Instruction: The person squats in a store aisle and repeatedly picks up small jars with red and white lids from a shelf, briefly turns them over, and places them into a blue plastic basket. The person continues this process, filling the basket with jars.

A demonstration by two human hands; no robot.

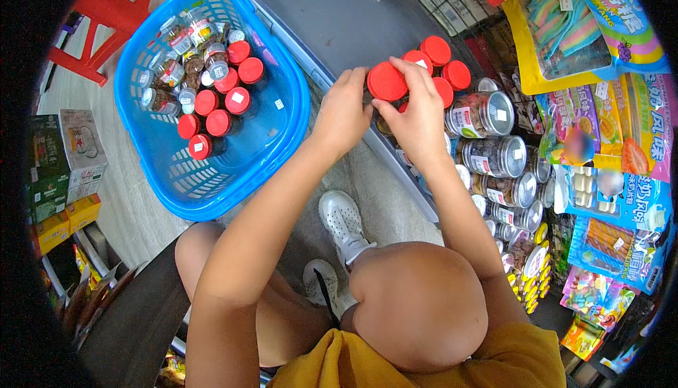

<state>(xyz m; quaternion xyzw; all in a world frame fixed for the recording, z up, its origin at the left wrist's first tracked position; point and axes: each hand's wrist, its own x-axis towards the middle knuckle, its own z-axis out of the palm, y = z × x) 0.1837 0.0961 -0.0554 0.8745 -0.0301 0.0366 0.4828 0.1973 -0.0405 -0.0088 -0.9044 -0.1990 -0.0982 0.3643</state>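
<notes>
Between my two hands is a jar with a red lid (387, 81), seen from above, its body mostly hidden. My left hand (341, 111) grips it from the left side. The fingers of my right hand (416, 109) curve around its right side, thumb near the front of the lid. Just beyond stand several more red-lidded jars (438, 51) in a group on the grey shelf (339, 11). To the left, a blue plastic basket (291, 160) holds red-lidded jars (217, 123) standing upright and silver-lidded jars (170, 70) of dark pieces, many lying on their sides.
Silver-lidded clear jars (479, 115) line the shelf to the right, beside hanging candy bags (609, 123). A red plastic stool (114, 19) stands behind the basket. Cartons (79, 149) are stacked at far left. My knee (418, 303) is raised below my right arm.
</notes>
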